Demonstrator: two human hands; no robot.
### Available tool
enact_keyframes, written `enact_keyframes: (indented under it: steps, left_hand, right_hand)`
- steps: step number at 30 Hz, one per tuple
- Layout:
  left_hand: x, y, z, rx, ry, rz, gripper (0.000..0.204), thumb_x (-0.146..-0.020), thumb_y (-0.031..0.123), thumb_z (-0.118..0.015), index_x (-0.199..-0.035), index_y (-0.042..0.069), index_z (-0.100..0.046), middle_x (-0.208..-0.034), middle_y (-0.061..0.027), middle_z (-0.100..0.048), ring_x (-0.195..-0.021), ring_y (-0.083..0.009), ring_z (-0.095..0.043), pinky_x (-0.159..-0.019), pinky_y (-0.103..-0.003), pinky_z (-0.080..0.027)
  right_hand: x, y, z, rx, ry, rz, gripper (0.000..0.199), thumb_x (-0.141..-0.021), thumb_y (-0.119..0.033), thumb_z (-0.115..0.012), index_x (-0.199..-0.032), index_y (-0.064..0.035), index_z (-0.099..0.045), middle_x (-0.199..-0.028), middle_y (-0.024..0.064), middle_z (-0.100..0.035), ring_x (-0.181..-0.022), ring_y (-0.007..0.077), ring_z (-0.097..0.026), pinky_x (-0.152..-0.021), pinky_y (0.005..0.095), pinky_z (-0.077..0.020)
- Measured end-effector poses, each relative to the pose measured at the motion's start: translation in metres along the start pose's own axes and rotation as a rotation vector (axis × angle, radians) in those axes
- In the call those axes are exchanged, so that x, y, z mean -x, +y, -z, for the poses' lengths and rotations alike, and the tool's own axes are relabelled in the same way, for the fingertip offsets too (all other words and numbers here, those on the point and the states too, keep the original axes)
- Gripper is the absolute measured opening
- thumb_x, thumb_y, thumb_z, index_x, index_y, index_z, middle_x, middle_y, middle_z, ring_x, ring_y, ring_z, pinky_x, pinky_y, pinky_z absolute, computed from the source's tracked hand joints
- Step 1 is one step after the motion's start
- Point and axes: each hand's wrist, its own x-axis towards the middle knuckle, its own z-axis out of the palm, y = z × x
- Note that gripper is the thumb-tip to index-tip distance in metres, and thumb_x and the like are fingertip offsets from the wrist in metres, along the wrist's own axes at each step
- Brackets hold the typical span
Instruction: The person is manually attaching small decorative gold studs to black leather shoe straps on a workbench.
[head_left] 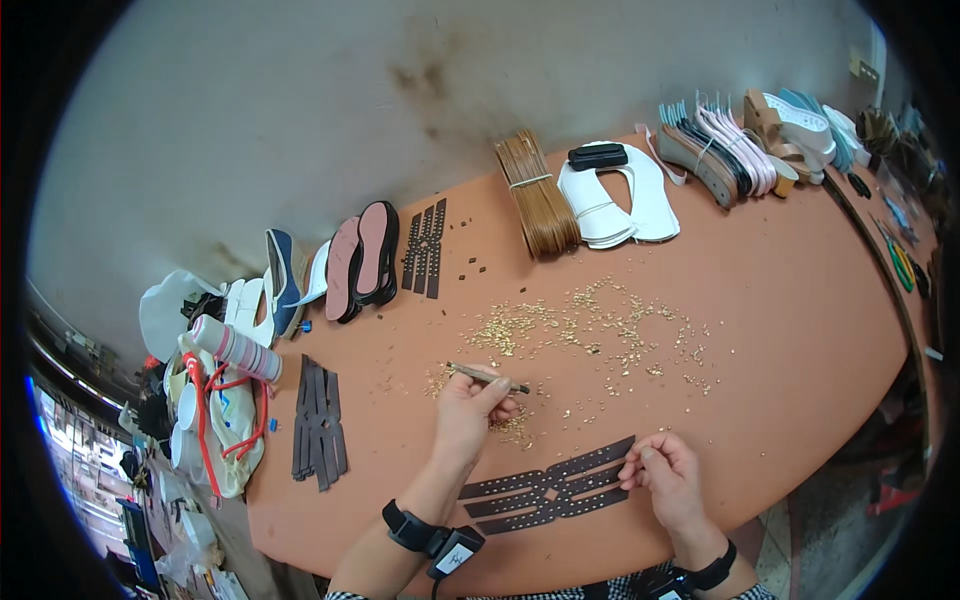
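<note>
My left hand (470, 412) is closed around a slim, brass-coloured, rod-like tool (470, 372), which lies slantwise across the fingers. Beneath it, small gold-coloured studs (515, 432) are scattered on the table. Close to my body lies a dark, slatted shoe-upper piece (550, 494) with rows of light dots along its strips. My right hand (665, 478) has its thumb and fingers pinched at the right ends of those strips. A similar dark upper piece (320, 425) without visible dots lies on the left.
Many more gold studs (610, 325) spread over the middle of the brown table (790, 330). Along the back stand pink-topped soles (360, 255), a brown strip bundle (537, 195), white sole-shaped sheets (652, 200) and wedge heels (720, 150). Green-handled scissors (897, 262) lie at the right.
</note>
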Motion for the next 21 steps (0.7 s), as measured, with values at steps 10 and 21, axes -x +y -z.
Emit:
enact_keyframes:
  steps: [10, 21]
  left_hand:
    - [0.003, -0.005, -0.003, -0.078, 0.024, -0.082, 0.006, -0.09, 0.006, -0.057, -0.094, 0.004, -0.052, -0.079, -0.0083, -0.063, -0.067, -0.0124, -0.063, -0.059, -0.022, -0.053]
    - [0.052, 0.001, 0.112, -0.089, 0.345, -0.06, 0.022, -0.092, 0.017, -0.056, -0.106, 0.001, -0.049, -0.069, -0.0021, -0.052, -0.052, -0.0068, -0.051, -0.044, -0.02, -0.042]
  right_hand:
    - [-0.001, -0.003, 0.0, 0.003, 0.006, -0.01, 0.014, -0.095, -0.009, -0.045, -0.093, 0.0017, -0.054, -0.08, 0.009, -0.06, -0.066, 0.0124, -0.061, -0.059, 0.0232, -0.0524]
    - [0.0, 0.0, -0.003, 0.048, 0.062, 0.003, 0.011, -0.094, -0.011, -0.048, -0.09, -0.0019, -0.052, -0.079, 0.008, -0.057, -0.065, 0.0132, -0.059, -0.054, 0.0244, -0.0504]
